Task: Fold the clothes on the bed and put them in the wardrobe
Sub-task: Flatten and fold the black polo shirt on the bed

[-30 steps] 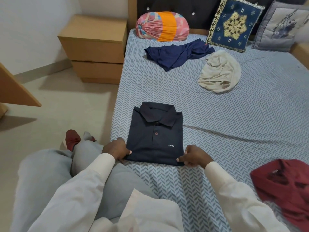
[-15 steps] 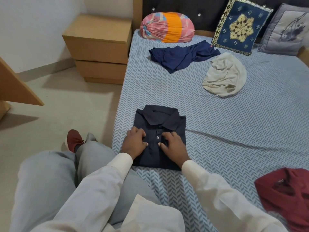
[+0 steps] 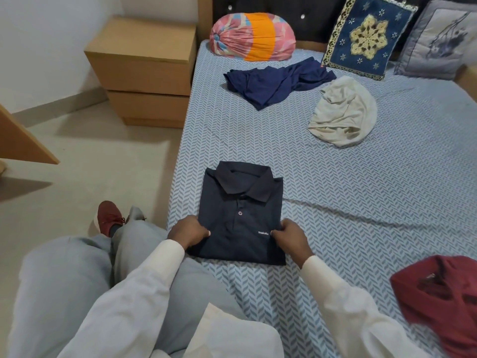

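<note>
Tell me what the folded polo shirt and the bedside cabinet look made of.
Navy polo shirt: soft matte knit fabric, likely cotton or blend; it folds flat with a limp collar. Bedside cabinet: light wood or wood-look laminate, smooth and matte; flat panels, no clear grain.

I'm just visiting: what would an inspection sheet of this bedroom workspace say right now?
Surface: blue chevron-patterned bed sheet, with a long crease right of the shirt.
Job's things: folded navy polo shirt lies flat near the bed's edge; crumpled dark blue garment, crumpled cream garment and crumpled maroon garment are unfolded.
Clutter: pink-and-orange bolster, blue embroidered cushion and grey cushion at the headboard.
Grippers: left hand and right hand each pinch a side edge of the shirt.
Cables: nothing seen.
Surroundings: wooden two-drawer bedside cabinet, beige floor; no wardrobe clearly in view.
</note>
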`<state>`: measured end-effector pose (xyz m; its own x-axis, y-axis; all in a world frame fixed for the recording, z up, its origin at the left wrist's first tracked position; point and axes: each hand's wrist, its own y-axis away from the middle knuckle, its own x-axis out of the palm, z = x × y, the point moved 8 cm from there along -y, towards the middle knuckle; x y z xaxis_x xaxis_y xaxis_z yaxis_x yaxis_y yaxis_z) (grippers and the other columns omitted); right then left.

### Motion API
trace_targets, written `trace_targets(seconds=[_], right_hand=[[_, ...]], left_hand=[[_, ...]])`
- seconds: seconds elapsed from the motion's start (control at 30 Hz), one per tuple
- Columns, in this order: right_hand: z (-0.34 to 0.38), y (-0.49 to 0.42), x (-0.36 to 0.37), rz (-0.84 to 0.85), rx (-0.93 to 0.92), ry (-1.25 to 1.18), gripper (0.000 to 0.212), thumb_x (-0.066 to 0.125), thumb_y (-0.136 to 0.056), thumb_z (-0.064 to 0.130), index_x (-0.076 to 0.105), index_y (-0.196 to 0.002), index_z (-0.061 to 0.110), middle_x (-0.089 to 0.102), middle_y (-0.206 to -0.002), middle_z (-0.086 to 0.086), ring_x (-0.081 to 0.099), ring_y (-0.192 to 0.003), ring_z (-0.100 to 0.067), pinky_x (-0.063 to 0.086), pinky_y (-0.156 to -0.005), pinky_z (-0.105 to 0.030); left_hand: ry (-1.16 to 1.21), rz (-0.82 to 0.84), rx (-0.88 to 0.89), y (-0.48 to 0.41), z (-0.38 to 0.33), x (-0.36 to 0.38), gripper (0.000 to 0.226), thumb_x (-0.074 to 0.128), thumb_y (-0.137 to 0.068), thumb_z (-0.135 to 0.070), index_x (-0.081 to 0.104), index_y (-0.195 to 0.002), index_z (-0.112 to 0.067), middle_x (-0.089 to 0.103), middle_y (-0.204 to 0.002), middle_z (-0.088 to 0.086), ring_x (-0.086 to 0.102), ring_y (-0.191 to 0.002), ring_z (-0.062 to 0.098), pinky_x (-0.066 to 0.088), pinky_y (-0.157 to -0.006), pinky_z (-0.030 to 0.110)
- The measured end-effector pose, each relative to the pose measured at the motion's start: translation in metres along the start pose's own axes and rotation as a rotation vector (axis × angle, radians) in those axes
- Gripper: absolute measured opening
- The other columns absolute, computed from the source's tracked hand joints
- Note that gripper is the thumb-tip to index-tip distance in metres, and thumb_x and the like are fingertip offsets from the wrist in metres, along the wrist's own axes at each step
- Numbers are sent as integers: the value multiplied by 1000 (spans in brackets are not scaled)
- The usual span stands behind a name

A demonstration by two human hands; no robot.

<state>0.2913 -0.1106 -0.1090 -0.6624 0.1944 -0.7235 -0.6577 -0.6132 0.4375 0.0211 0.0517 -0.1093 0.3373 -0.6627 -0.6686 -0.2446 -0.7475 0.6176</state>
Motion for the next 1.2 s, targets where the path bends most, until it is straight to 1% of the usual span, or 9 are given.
trace_targets(seconds=[0.17,0.23,0.33,0.5,0.6,0.7,0.8,1.03,1.2], right_hand=[[-4,4,-5,-17,23,-391,20,62,-80,24,43,-76,21,56,-69,1,51,-63,-17,40,-62,-31],[-7,0,-1,23,20,-516,26,66,-82,23,48,-101,28,61,-81,-3,58,-70,-16,46,-65,-33],[3,-9,-7,96,-105,-603,72,72,-83,21,32,-140,41,63,-104,-3,68,-92,-17,56,-81,-35],[37,-22,-15,239,-260,-612,77,67,-86,0,37,-148,34,49,-137,13,54,-119,1,51,-93,-19],[49,-35,-18,307,-265,-596,70,68,-84,-1,48,-141,34,53,-142,3,56,-124,-12,50,-103,-35],[55,-42,-18,359,-259,-542,73,72,-80,-1,51,-141,33,52,-143,8,51,-130,-11,44,-109,-40],[58,-43,-18,376,-257,-461,81,76,-75,1,47,-144,34,47,-146,9,49,-132,-12,45,-109,-38],[79,-27,-27,252,-347,-143,90,70,-78,-1,29,-154,22,32,-151,4,38,-137,-13,42,-109,-32],[110,-12,-42,187,-381,-89,89,69,-81,1,26,-155,25,31,-151,7,54,-118,-14,55,-93,-36]], left_hand=[[313,3,80,3,-9,-2,19,68,-76,-23,54,-85,-15,61,-86,5,58,-84,22,47,-67,29],[583,44,68,1,-11,0,40,74,-78,-17,48,-109,-17,61,-101,5,58,-86,17,45,-63,28],[826,215,75,-5,-23,3,106,79,-79,-14,6,-150,-41,60,-127,-2,65,-102,18,55,-70,32],[734,347,205,-17,-51,-11,87,76,-83,-17,23,-141,-54,66,-121,-13,67,-107,15,57,-84,40],[690,302,239,-26,-64,-16,79,74,-82,-8,37,-145,-37,62,-128,-2,64,-109,18,57,-66,29],[588,145,302,-45,-64,-18,87,77,-66,-6,45,-144,-26,47,-141,6,55,-123,26,58,-84,36],[488,86,353,-51,-68,-17,89,72,-69,4,39,-148,-22,37,-140,5,48,-127,28,48,-102,43],[322,12,499,-11,-94,-33,95,59,-75,13,21,-154,-22,30,-140,3,43,-126,23,46,-98,29],[298,-28,596,-4,-88,-60,96,58,-75,12,20,-155,-26,27,-148,1,39,-132,21,46,-101,28]])
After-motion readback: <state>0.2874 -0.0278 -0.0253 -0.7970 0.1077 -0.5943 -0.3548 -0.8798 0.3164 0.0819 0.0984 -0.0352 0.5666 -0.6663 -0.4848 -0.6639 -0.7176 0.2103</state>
